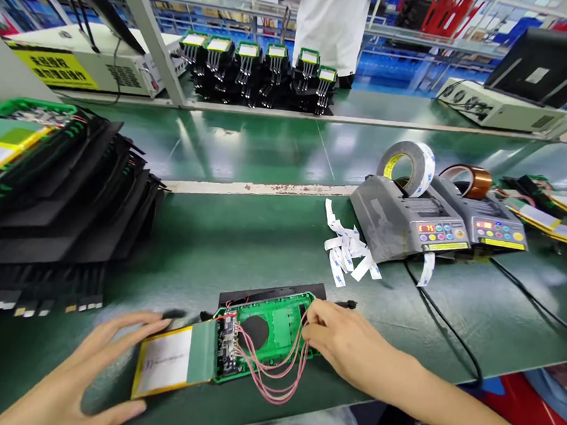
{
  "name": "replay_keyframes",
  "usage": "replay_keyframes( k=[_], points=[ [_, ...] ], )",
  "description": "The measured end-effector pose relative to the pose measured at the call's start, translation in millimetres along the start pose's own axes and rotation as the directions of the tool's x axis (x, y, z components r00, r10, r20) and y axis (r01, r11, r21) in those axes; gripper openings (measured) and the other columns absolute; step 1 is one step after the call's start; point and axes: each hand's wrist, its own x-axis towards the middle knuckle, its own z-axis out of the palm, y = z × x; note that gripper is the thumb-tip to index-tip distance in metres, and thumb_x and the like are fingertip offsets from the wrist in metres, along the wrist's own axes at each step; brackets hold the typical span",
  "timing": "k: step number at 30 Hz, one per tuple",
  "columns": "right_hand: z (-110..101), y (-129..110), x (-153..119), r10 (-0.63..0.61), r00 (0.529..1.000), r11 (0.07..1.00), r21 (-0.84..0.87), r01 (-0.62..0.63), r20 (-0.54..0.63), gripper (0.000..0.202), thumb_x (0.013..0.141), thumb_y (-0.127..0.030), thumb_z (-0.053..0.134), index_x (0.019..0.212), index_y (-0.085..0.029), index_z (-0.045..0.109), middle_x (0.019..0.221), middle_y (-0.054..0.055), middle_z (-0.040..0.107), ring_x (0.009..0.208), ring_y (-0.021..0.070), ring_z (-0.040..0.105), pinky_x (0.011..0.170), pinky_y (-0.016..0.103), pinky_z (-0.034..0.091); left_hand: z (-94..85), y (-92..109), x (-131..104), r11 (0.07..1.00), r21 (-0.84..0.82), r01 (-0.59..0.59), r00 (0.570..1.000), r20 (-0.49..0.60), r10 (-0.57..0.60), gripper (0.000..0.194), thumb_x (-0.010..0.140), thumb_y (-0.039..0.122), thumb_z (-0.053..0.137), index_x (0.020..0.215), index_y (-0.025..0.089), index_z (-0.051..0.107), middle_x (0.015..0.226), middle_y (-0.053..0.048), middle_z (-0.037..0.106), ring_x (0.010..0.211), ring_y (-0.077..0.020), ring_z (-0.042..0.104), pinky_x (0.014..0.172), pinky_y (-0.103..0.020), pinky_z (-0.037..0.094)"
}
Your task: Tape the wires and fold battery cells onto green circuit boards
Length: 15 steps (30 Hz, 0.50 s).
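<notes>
In front of me a green plastic case (280,328) lies open, with a circuit board (228,343) at its left end and a dark round pad (255,332) inside. Pink wires (275,394) loop from the board over the case's near edge. My right hand (346,344) pinches these wires at the case's right end. A flat battery pack (171,361), white and green with yellow edges, extends left from the board. My left hand (101,362) is spread around the pack's left end, thumb and fingers apart; whether it touches the pack is unclear.
Two tape dispensers (412,217) stand at the right, near a pile of cut white tape strips (347,248). Stacked black panels with green cases (56,199) fill the left. More units (261,71) line the back shelf, where a person in a white shirt (330,25) stands behind.
</notes>
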Motion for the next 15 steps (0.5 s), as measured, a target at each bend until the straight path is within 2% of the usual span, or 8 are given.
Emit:
replay_keyframes(
  k=[2, 5, 6, 8, 9, 11, 13, 15],
  points=[
    [9.5, 6.2, -5.0, -0.016, 0.992, 0.999, 0.044, 0.022, -0.127, 0.017, 0.091, -0.011, 0.051, 0.085, -0.018, 0.065, 0.082, 0.002, 0.051, 0.066, 0.0122, 0.044, 0.055, 0.025, 0.03, -2.8, 32.7, 23.7, 0.997, -0.073, 0.022, 1.0, 0.021, -0.021, 0.036, 0.085, 0.043, 0.057, 0.12, 0.034, 0.057, 0.121, -0.001, 0.063, 0.111, -0.0233, 0.06, 0.093, -0.033, 0.05],
    [22.9, 12.0, -11.5, 0.002, 0.952, 0.989, 0.14, 0.043, -0.307, 0.024, 0.095, -0.018, 0.047, 0.087, -0.02, 0.069, 0.075, 0.001, 0.049, 0.062, 0.0111, 0.043, 0.054, 0.024, 0.029, 4.9, 93.9, 70.9, 0.957, -0.273, 0.094, 0.967, 0.256, -0.022, 0.034, 0.093, 0.044, 0.041, 0.112, 0.026, 0.063, 0.085, 0.001, 0.07, 0.074, -0.0139, 0.065, 0.067, -0.02, 0.051],
    [26.0, 12.8, -12.7, 0.017, 0.942, 0.983, 0.175, 0.044, -0.335, 0.024, 0.096, -0.021, 0.047, 0.089, -0.02, 0.07, 0.074, 0.001, 0.049, 0.063, 0.0109, 0.045, 0.055, 0.024, 0.03, 11.5, 113.2, 87.0, 0.935, -0.326, 0.14, 0.925, 0.381, -0.006, 0.038, 0.095, 0.044, 0.035, 0.114, 0.024, 0.062, 0.066, 0.003, 0.066, 0.058, -0.0116, 0.061, 0.056, -0.018, 0.049],
    [29.1, 13.5, -13.6, 0.042, 0.938, 0.973, 0.228, 0.04, -0.345, 0.024, 0.097, -0.026, 0.049, 0.091, -0.021, 0.072, 0.076, 0.002, 0.051, 0.065, 0.011, 0.048, 0.056, 0.023, 0.033, 28.4, 144.3, 115.8, 0.904, -0.348, 0.249, 0.8, 0.6, 0.01, 0.04, 0.094, 0.042, 0.032, 0.114, 0.02, 0.06, 0.051, 0.006, 0.058, 0.041, -0.0094, 0.05, 0.043, -0.017, 0.042],
    [29.3, 13.6, -13.5, 0.049, 0.941, 0.969, 0.243, 0.036, -0.335, 0.024, 0.096, -0.027, 0.049, 0.091, -0.021, 0.072, 0.076, 0.002, 0.051, 0.066, 0.0112, 0.048, 0.057, 0.023, 0.034, 37.4, 155.4, 127.4, 0.901, -0.328, 0.283, 0.736, 0.677, 0.016, 0.039, 0.093, 0.04, 0.033, 0.108, 0.019, 0.062, 0.049, 0.006, 0.056, 0.036, -0.0089, 0.047, 0.039, -0.017, 0.04],
    [27.9, 14.1, -12.7, 0.052, 0.95, 0.964, 0.263, 0.032, -0.309, 0.025, 0.096, -0.028, 0.05, 0.089, -0.02, 0.072, 0.076, 0.002, 0.052, 0.067, 0.0115, 0.049, 0.058, 0.024, 0.035, 52.4, 169.0, 144.5, 0.902, -0.307, 0.305, 0.67, 0.742, 0.026, 0.031, 0.088, 0.035, 0.04, 0.092, 0.017, 0.064, 0.046, 0.006, 0.053, 0.032, -0.0085, 0.043, 0.035, -0.017, 0.036],
    [25.1, 15.1, -11.5, 0.051, 0.959, 0.96, 0.279, 0.03, -0.278, 0.024, 0.095, -0.028, 0.051, 0.087, -0.02, 0.072, 0.077, 0.002, 0.052, 0.068, 0.0118, 0.05, 0.058, 0.024, 0.037, 59.4, 174.1, 154.6, 0.904, -0.297, 0.308, 0.645, 0.763, 0.031, 0.022, 0.081, 0.03, 0.046, 0.077, 0.017, 0.063, 0.043, 0.006, 0.051, 0.032, -0.0086, 0.043, 0.034, -0.018, 0.035],
    [22.0, 16.6, -10.0, 0.046, 0.968, 0.955, 0.294, 0.03, -0.248, 0.022, 0.095, -0.027, 0.052, 0.086, -0.02, 0.071, 0.08, 0.003, 0.053, 0.069, 0.012, 0.051, 0.059, 0.024, 0.038, 56.5, 173.7, 160.5, 0.905, -0.283, 0.318, 0.627, 0.779, 0.023, 0.016, 0.076, 0.026, 0.05, 0.068, 0.017, 0.061, 0.04, 0.006, 0.049, 0.031, -0.0085, 0.043, 0.034, -0.018, 0.034]
  ],
)
